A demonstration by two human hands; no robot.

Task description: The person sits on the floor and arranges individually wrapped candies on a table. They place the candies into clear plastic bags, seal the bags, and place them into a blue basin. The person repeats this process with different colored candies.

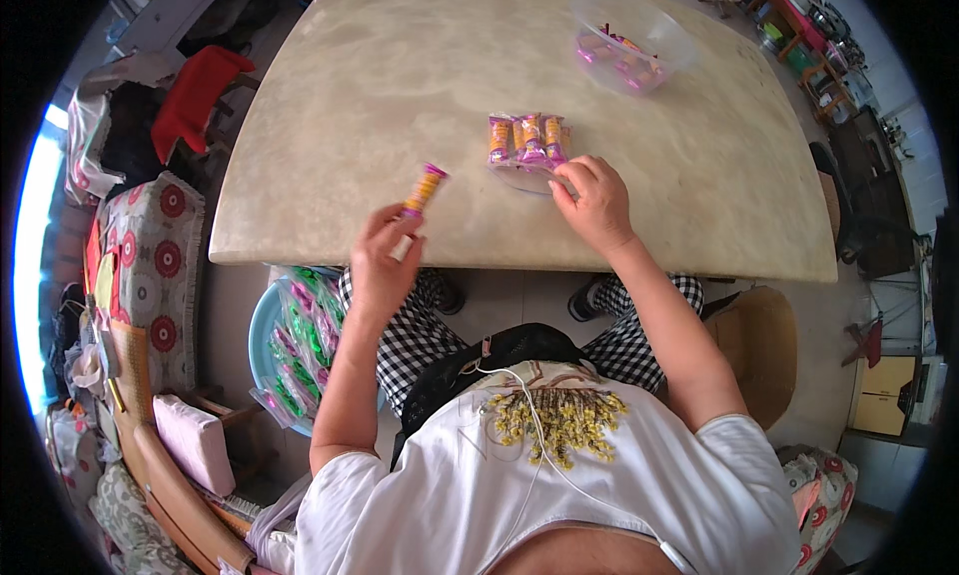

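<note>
My left hand (388,253) grips the lower end of a small yellow and purple wrapped packet (425,190), tilted and held over the near part of the table. My right hand (596,200) pinches the near edge of a clear plastic bag (524,178) between thumb and fingers. Several similar yellow and purple packets (530,137) lie side by side at that bag, their long sides together. The film is so clear that I cannot tell how far it covers them.
A translucent plastic bowl (629,20) holding more purple packets stands at the far right of the stone-like table (359,88). Below its near edge, a light blue basin (262,328) of filled clear bags is on my left. An open cardboard box (757,350) is on my right.
</note>
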